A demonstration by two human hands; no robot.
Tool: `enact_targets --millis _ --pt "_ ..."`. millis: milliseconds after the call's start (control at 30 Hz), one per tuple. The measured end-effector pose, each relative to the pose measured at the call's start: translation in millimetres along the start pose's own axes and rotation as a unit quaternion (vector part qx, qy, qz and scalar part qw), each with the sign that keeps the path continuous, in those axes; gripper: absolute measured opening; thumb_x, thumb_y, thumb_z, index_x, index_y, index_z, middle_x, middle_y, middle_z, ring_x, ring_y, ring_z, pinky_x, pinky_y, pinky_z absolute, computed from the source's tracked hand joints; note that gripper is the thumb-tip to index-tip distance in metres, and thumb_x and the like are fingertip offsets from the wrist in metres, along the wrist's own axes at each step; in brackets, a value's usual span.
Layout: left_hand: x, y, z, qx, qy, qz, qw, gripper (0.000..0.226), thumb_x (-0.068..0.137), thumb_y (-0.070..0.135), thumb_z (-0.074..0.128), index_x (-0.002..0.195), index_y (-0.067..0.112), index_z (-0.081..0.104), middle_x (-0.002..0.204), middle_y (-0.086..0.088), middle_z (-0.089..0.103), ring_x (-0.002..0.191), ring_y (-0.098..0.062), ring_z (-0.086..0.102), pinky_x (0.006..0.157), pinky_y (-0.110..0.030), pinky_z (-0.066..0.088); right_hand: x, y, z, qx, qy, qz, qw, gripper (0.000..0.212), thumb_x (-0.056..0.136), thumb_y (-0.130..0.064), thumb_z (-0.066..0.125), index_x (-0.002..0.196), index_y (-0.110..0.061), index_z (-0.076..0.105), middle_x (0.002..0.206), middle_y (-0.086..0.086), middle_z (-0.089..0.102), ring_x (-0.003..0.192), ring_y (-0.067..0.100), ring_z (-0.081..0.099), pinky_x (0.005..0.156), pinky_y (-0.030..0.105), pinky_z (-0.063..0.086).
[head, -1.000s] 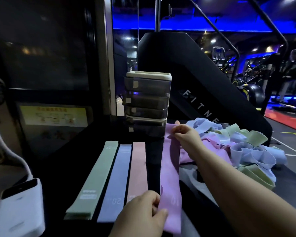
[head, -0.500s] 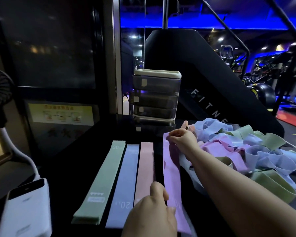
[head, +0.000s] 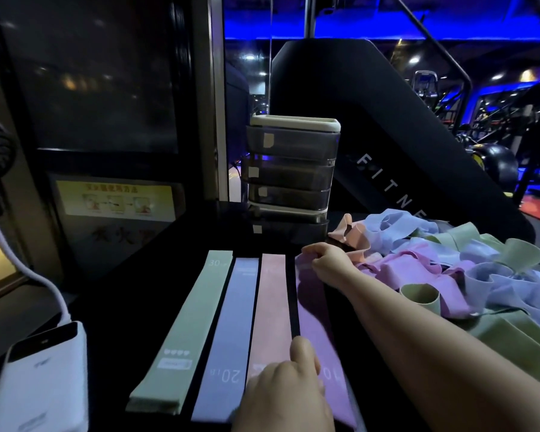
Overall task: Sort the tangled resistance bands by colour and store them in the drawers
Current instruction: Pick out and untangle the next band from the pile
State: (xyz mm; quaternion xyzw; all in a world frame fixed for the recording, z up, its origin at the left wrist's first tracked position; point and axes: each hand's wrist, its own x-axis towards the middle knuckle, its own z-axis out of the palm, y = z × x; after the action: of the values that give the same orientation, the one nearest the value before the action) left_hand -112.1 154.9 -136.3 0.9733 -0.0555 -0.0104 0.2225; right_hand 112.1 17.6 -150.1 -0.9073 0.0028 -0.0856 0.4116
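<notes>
A purple band (head: 315, 313) now lies flat on the dark table (head: 131, 294), fourth strip in a neat row. A second ago it was held up, stretched between both hands. The right hand (head: 328, 265) pinches its far end with curled fingers. The left hand (head: 284, 394) rests over its near end, thumb on the fabric; whether it grips or only presses cannot be told.

Left of it lie a pink band (head: 270, 307), a blue band (head: 234, 325) and a green band (head: 187, 322) — parallel, just apart. One band of each colour is laid out; none looks stored yet in the drawer tower (head: 290, 169) behind, its smoky plastic drawers closed.

The bands are soft, matte, flattened loops with printed numbers. At right sits a tangled pile (head: 449, 263) of curling loops.
</notes>
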Motion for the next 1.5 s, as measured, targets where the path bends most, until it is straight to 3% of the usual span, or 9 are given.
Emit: enact_targets --millis 67,233,400,600,733,900,1000,1267,1500 --pt "2 0 3 0.003 0.0 -0.006 1.0 0.02 0.098 0.031 0.039 0.097 0.028 0.019 0.08 0.0 0.043 0.109 -0.022 0.054 0.087 -0.029 0.047 0 0 1 -0.011 -0.016 -0.01 1.0 0.048 0.083 0.004 0.045 0.119 -0.019 0.069 0.105 0.0 0.067 0.086 0.012 0.059 0.064 0.015 0.042" --pt "6 -4 7 0.022 0.013 -0.008 1.0 0.02 0.096 0.027 0.04 0.097 0.028 0.02 0.083 0.001 0.045 0.093 -0.025 0.045 0.086 -0.029 0.047 1 2 3 -0.07 -0.039 -0.033 0.996 0.058 0.079 0.002 0.047 0.126 -0.026 0.065 0.125 -0.001 0.066 0.111 0.016 0.061 0.094 0.024 0.047" --pt "5 -7 10 0.041 -0.001 0.007 0.999 0.019 0.095 0.03 0.039 0.111 0.025 0.028 0.1 0.002 0.055 0.112 -0.023 0.052 0.09 -0.03 0.048 -2 6 6 -0.157 -0.028 -0.07 0.985 0.046 0.09 -0.017 0.052 0.13 -0.036 0.06 0.134 -0.005 0.061 0.122 0.019 0.055 0.096 0.025 0.043" --pt "4 -4 4 0.037 -0.031 0.001 0.999 0.011 0.093 0.024 0.035 0.1 0.026 0.026 0.095 0.001 0.053 0.113 -0.026 0.052 0.085 -0.03 0.045 -7 7 7 -0.23 -0.024 -0.08 0.97 0.046 0.091 -0.019 0.048 0.133 -0.037 0.057 0.142 -0.006 0.052 0.131 0.027 0.036 0.106 0.033 0.033" --pt "4 -3 0 0.043 -0.036 0.026 0.998 0.012 0.091 0.02 0.034 0.099 0.025 0.027 0.094 0.002 0.05 0.115 -0.026 0.049 0.083 -0.03 0.04 -2 12 9 -0.239 -0.028 -0.063 0.968 0.044 0.095 -0.029 0.048 0.137 -0.041 0.05 0.147 -0.009 0.046 0.136 0.025 0.032 0.107 0.038 0.033" --pt "-1 -9 -9 0.007 -0.024 0.075 0.997 0.011 0.094 0.025 0.039 0.1 0.028 0.03 0.084 0.001 0.049 0.086 -0.024 0.046 0.068 -0.032 0.029 -3 10 8 -0.233 -0.028 -0.064 0.97 0.043 0.094 -0.033 0.051 0.135 -0.044 0.051 0.146 -0.011 0.047 0.134 0.024 0.034 0.108 0.038 0.034" --pt "-3 -13 -8 -0.03 -0.011 0.085 0.996 0.011 0.092 0.027 0.041 0.1 0.029 0.034 0.078 0.0 0.05 0.086 -0.024 0.051 0.064 -0.034 0.031 -5 9 7 -0.241 -0.037 -0.064 0.968 0.043 0.094 -0.033 0.05 0.135 -0.043 0.051 0.148 -0.008 0.046 0.134 0.026 0.034 0.11 0.039 0.033" --pt "0 -16 -5 -0.051 0.005 0.079 0.996 0.024 0.088 0.031 0.051 0.107 0.032 0.035 0.094 0.002 0.062 0.094 -0.019 0.058 0.081 -0.034 0.05 -5 10 9 -0.249 -0.049 -0.059 0.966 0.03 0.095 -0.042 0.048 0.122 -0.049 0.06 0.148 -0.009 0.042 0.134 0.027 0.033 0.11 0.04 0.032" --pt "0 -19 -1 -0.051 0.012 0.089 0.995 0.027 0.086 0.029 0.052 0.106 0.035 0.036 0.094 0.004 0.061 0.095 -0.017 0.057 0.078 -0.032 0.046 -5 11 9 -0.264 -0.051 -0.066 0.961 0.032 0.095 -0.038 0.046 0.123 -0.049 0.058 0.147 -0.015 0.044 0.132 0.026 0.034 0.107 0.039 0.034"
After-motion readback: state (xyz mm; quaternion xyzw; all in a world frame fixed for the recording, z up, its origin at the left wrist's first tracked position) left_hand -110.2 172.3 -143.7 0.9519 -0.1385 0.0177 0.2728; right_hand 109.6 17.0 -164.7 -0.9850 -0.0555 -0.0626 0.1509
